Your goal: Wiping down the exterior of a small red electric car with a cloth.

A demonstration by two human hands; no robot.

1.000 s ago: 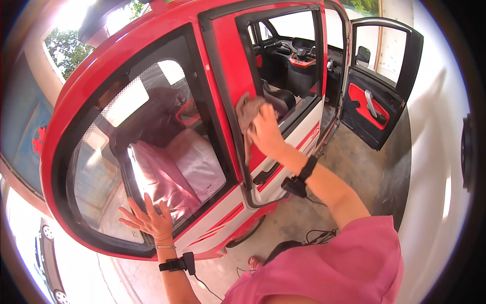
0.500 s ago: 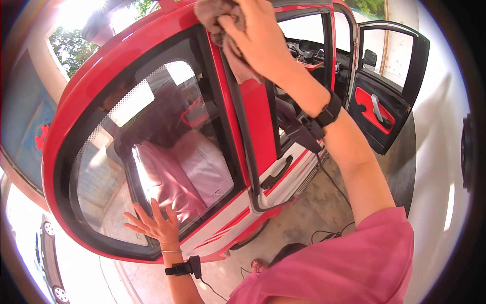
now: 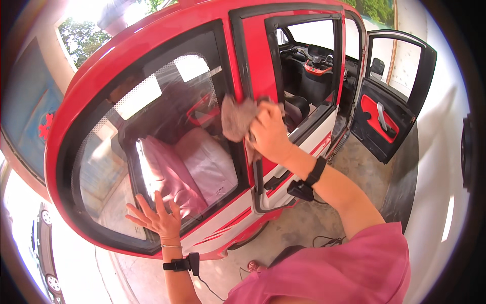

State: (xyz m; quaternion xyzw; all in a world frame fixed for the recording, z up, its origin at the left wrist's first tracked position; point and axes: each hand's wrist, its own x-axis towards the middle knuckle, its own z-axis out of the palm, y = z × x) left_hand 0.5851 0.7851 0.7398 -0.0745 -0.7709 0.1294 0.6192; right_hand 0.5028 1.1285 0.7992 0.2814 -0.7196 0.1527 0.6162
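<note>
A small red and white vehicle [image 3: 152, 26] stands in front of me. My right hand [image 3: 270, 133] is closed on a crumpled grey-brown cloth [image 3: 238, 119] and holds it against the red pillar between the rear side window [image 3: 152, 116] and the side door [image 3: 263, 66]. Part of the cloth hangs below my fingers. My left hand [image 3: 161, 219] is open with its fingers spread, at the lower edge of the rear side window. Whether its fingertips touch the glass I cannot tell. Both wrists wear black straps with small dark devices and cables.
At the right, the front door [image 3: 379, 101] stands open beside a white wall [image 3: 440, 167]. A door handle [image 3: 278, 178] sits below the cloth. Dark cables [image 3: 329, 241] lie on the concrete floor [image 3: 304, 223]. A dark car [image 3: 48, 253] is outside at the far left.
My right hand has come down the pillar with the cloth, from near the roof edge to about mid-window height. My left hand stays spread at nearly the same place.
</note>
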